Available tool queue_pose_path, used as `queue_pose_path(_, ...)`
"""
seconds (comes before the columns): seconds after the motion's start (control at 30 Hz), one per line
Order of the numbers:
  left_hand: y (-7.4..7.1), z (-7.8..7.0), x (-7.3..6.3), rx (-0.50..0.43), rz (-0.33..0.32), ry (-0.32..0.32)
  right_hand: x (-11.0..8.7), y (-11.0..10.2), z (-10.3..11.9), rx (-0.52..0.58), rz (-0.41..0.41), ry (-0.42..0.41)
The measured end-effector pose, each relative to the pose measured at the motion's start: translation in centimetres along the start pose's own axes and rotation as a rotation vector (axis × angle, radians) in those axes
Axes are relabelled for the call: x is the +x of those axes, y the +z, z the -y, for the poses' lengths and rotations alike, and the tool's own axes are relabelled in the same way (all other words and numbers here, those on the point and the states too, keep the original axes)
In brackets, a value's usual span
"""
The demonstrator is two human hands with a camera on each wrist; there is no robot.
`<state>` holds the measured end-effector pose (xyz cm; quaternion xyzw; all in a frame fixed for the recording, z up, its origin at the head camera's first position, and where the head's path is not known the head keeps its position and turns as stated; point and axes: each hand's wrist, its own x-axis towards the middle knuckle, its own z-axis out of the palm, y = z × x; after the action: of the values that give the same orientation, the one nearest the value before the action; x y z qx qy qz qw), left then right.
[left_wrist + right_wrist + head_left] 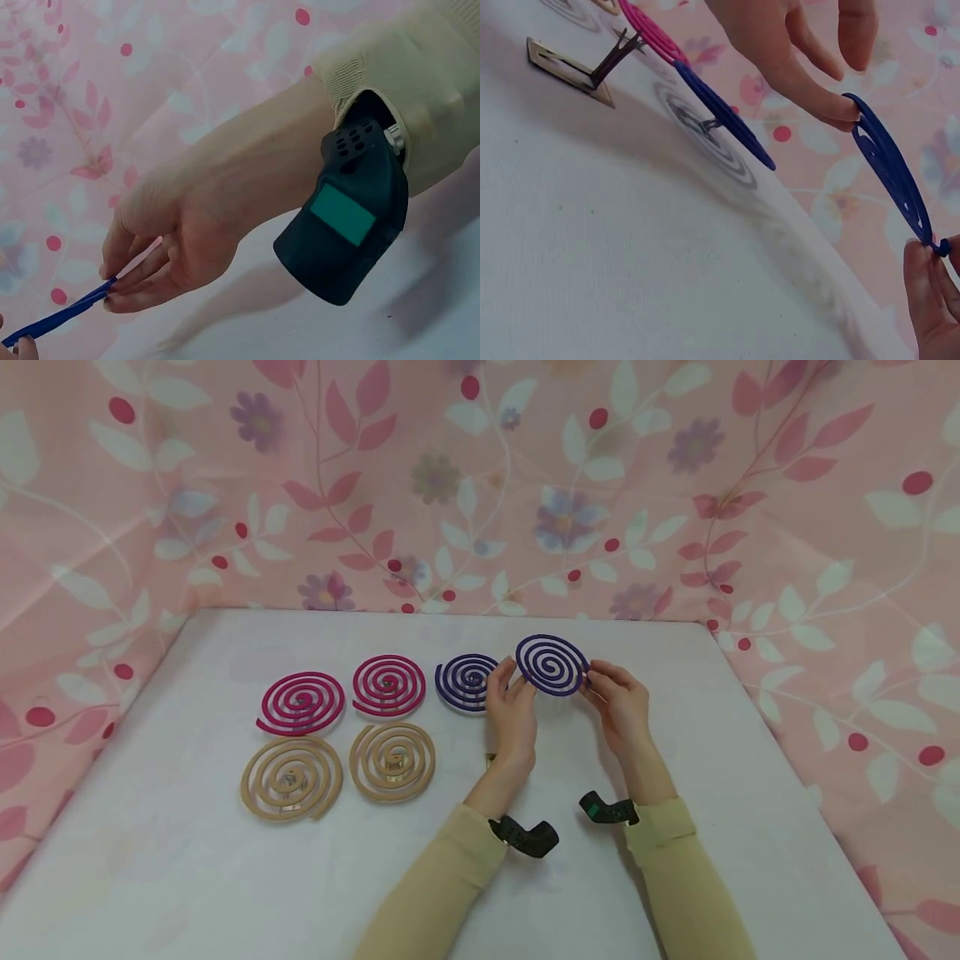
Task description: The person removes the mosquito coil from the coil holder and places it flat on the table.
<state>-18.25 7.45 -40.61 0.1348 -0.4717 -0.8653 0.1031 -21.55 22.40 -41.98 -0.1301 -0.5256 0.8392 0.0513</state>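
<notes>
A dark blue mosquito coil (551,668) is held tilted above the table between my two hands. My right hand (626,710) pinches its right edge between thumb and fingers; the left wrist view shows this grip (161,251) from the side. At the opposite edge, one finger of my left hand (514,722) touches the rim, with its other visible fingers apart from it. Just left of that hand, a second dark blue coil (472,679) sits raised on a stand. A bare metal stand (600,71) shows in the right wrist view; my left forearm mostly hides it from the head view.
Two pink coils (388,683) stand left of the blue one, two tan coils (395,758) in front of them, on small metal stands. The white table (187,885) is bounded at the back by a pink floral cloth (450,527).
</notes>
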Motion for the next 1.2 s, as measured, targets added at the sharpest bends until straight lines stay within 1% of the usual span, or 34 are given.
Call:
queue_pose_path(0.17, 0.8, 1.4, 0.3, -0.010, -0.016, 0.035, 0.6, -0.8, -0.6, 0.023, -0.037, -0.044)
queue_pose_path(0.27, 0.9, 2.5, 0.2, -0.010, -0.016, 0.023, 1.0, -1.3, -1.2, 0.034, -0.070, -0.072)
queue_pose_path(0.4, 0.6, 3.8, -0.1, 0.030, -0.009, 0.028, 1.4, -1.9, -1.8, 0.082, -0.080, -0.091)
queue_pose_path(0.5, 0.2, 4.6, 0.0, 0.048, 0.018, 0.060, 1.6, -2.3, -2.1, 0.117, -0.069, -0.113)
queue_pose_path(0.57, 0.0, 5.0, 0.1, 0.042, 0.041, 0.076, 1.7, -2.5, -2.2, 0.147, -0.053, -0.124)
queue_pose_path(0.63, -0.2, 5.3, 0.2, 0.027, 0.061, 0.089, 1.7, -2.7, -2.2, 0.177, -0.032, -0.138)
queue_pose_path(0.77, -0.4, 5.7, 0.5, 0.013, 0.093, 0.110, 1.6, -2.8, -2.2, 0.191, -0.010, -0.163)
queue_pose_path(0.93, -0.5, 5.7, 0.6, -0.020, 0.147, 0.110, 1.7, -2.9, -2.4, 0.129, -0.022, -0.195)
queue_pose_path(1.0, -0.5, 5.6, 0.6, -0.030, 0.168, 0.112, 1.7, -2.9, -2.5, 0.096, -0.027, -0.221)
queue_pose_path(1.1, -0.4, 5.6, 0.6, -0.040, 0.190, 0.109, 1.8, -2.9, -2.6, 0.083, -0.041, -0.250)
queue_pose_path(1.2, -0.3, 5.7, 0.6, -0.057, 0.198, 0.096, 1.8, -2.9, -2.7, 0.076, -0.061, -0.267)
